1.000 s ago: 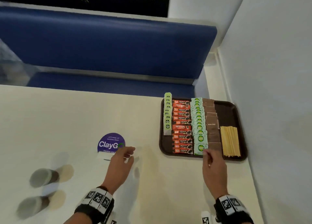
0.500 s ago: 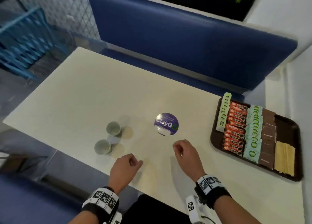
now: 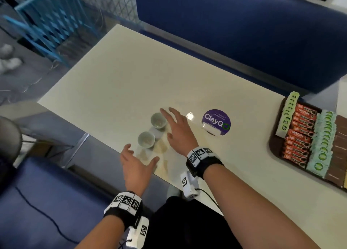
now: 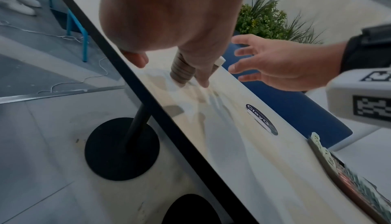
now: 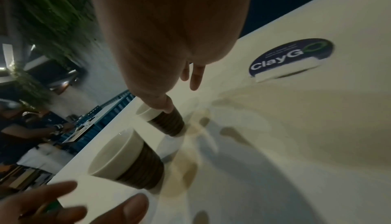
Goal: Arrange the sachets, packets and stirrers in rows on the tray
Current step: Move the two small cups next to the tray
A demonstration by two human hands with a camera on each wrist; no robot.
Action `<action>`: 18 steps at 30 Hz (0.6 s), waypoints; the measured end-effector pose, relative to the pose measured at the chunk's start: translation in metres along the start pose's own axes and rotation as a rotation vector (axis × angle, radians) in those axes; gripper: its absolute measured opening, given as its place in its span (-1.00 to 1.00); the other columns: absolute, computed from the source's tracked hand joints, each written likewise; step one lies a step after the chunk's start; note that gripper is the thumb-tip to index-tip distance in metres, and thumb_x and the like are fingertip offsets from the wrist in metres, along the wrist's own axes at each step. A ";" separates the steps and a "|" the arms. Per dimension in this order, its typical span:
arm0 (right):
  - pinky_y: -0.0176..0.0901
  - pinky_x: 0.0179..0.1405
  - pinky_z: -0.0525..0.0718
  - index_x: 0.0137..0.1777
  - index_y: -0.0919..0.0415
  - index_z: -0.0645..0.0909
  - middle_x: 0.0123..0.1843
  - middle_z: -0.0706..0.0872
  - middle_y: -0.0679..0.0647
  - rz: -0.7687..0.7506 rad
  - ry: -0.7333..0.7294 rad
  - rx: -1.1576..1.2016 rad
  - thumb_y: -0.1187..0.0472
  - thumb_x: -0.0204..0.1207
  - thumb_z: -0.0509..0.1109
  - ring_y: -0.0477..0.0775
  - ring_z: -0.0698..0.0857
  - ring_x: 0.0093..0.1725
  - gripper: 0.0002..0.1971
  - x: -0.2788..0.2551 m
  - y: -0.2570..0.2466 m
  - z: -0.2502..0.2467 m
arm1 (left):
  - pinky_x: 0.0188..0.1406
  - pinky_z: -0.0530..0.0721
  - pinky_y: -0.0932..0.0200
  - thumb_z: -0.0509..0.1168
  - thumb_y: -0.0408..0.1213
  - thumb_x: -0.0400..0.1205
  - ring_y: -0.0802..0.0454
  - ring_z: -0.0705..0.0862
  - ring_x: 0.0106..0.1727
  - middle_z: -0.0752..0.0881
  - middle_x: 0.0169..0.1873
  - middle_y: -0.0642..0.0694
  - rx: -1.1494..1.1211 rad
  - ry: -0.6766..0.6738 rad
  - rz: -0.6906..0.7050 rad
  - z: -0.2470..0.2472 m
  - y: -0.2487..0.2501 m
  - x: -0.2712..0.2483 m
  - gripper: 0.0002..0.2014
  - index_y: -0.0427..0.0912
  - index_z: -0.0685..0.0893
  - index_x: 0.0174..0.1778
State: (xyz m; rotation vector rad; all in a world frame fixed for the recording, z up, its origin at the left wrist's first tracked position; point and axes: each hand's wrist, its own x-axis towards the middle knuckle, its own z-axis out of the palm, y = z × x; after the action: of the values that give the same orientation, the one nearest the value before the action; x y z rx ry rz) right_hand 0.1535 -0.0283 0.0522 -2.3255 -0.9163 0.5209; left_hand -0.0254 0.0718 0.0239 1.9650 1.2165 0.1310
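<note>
A: We see the tray (image 3: pixel 274 149) at the table's (image 3: pixel 120 76) right end, well apart from both hands; it holds rows of pale green sachets (image 3: pixel 287 115), red packets (image 3: pixel 300 130), green-and-white sachets (image 3: pixel 323 143) and brown packets (image 3: pixel 339 149)

B: The stirrers we can't make out, since the picture's edge cuts off the tray's right side

A: Our right hand (image 3: pixel 178 130) hovers with fingers spread just beside the far cup (image 3: pixel 158 120), holding nothing

B: Our left hand (image 3: pixel 136 167) is spread open too, at the table's near edge just short of the near cup (image 3: pixel 146 140); whether a fingertip touches it we cannot tell

A: The two cups stand upright, close together, left of the round purple sticker (image 3: pixel 216 122)

B: Beyond the table we see the blue bench (image 3: pixel 234 33)
</note>
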 end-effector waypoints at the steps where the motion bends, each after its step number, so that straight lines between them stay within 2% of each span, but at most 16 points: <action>1: 0.13 0.57 0.57 0.84 -0.26 0.04 0.86 0.02 -0.08 -0.011 -0.029 -0.011 0.56 0.54 0.32 0.25 0.27 0.69 0.02 0.007 -0.004 0.003 | 0.61 0.50 -0.14 0.80 -0.05 0.37 -0.19 0.43 0.60 0.37 0.55 -0.20 -0.023 -0.007 0.037 0.002 0.002 0.006 0.18 -0.18 0.20 0.77; 4: 0.30 0.56 0.57 0.82 -0.41 -0.07 0.88 -0.21 -0.22 -0.020 -0.169 -0.067 0.68 0.46 0.22 0.34 0.04 0.82 0.18 0.023 -0.014 0.010 | 0.75 0.36 -0.09 0.77 -0.10 0.45 -0.12 0.28 0.75 0.29 0.71 -0.18 -0.048 -0.060 0.133 0.009 0.012 0.020 0.20 -0.11 0.10 0.86; 6: 0.43 0.62 0.47 0.82 -0.41 -0.12 0.87 -0.32 -0.22 -0.009 -0.293 -0.103 0.69 0.48 0.24 0.36 -0.10 0.85 0.19 0.031 -0.021 0.010 | 0.72 0.39 -0.09 0.71 -0.17 0.54 -0.13 0.33 0.74 0.30 0.73 -0.17 -0.070 -0.081 0.169 0.012 0.016 0.025 0.09 -0.08 0.12 0.86; 8: 0.50 0.69 0.35 0.84 -0.34 -0.05 0.88 -0.33 -0.16 0.003 -0.358 -0.111 0.64 0.54 0.26 0.37 -0.14 0.85 0.11 0.035 -0.026 0.009 | 0.65 0.48 -0.10 0.61 -0.20 0.66 -0.17 0.44 0.69 0.35 0.73 -0.17 -0.104 -0.089 0.177 0.015 0.018 0.029 -0.09 -0.03 0.20 0.83; 11: 0.45 0.69 0.36 0.81 -0.15 0.20 0.88 -0.17 -0.01 -0.012 -0.349 -0.082 0.62 0.52 0.30 0.37 0.00 0.80 -0.04 0.038 -0.025 0.011 | 0.57 0.51 -0.09 0.50 -0.23 0.75 -0.24 0.52 0.63 0.43 0.68 -0.20 -0.137 -0.097 0.188 0.020 0.017 0.036 -0.28 -0.04 0.30 0.78; 14: 0.38 0.62 0.48 0.69 0.01 0.40 0.79 0.05 0.10 -0.029 -0.286 0.006 0.65 0.48 0.33 0.39 0.20 0.69 -0.18 0.035 -0.020 0.013 | 0.46 0.55 -0.13 0.50 -0.24 0.74 -0.30 0.55 0.56 0.48 0.63 -0.24 -0.139 -0.091 0.170 0.023 0.022 0.036 -0.33 -0.08 0.35 0.73; 16: 0.32 0.60 0.51 0.62 0.05 0.46 0.73 0.13 0.12 0.007 -0.238 0.111 0.67 0.47 0.34 0.36 0.28 0.63 -0.22 0.027 -0.014 0.003 | 0.41 0.57 -0.18 0.51 -0.24 0.73 -0.32 0.55 0.56 0.48 0.63 -0.24 -0.136 -0.090 0.174 0.025 0.031 0.031 -0.32 -0.08 0.35 0.73; 18: 0.24 0.64 0.48 0.63 0.03 0.44 0.72 0.13 0.10 0.060 -0.183 0.198 0.71 0.43 0.33 0.31 0.30 0.63 -0.17 0.015 0.002 -0.011 | 0.41 0.61 -0.31 0.51 -0.31 0.72 -0.35 0.56 0.57 0.46 0.66 -0.21 -0.122 -0.111 0.191 0.030 0.042 0.023 -0.30 -0.04 0.34 0.74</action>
State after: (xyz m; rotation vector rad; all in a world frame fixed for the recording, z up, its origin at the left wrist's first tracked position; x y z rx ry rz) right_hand 0.1704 -0.0226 0.0573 -2.1575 -0.8376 0.8222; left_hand 0.0307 0.0635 0.0252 1.9516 0.9276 0.1866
